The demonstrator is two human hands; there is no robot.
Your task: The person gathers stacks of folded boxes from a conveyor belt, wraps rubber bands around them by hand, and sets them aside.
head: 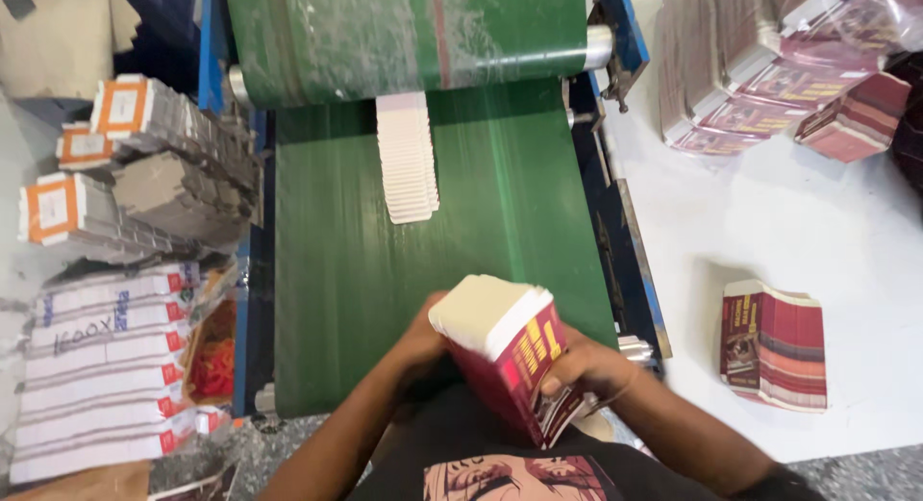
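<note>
Green conveyor belt ahead of my grip. My left hand and right hand clamp a stack of flat cartons; more cartons lie beyond.

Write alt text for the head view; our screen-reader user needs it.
Both hands, left hand and right hand, grip a stack of flat red cartons over a green conveyor belt. A shingled row of white carton blanks lies on the belt; a red carton bundle rests on the white table.
</note>
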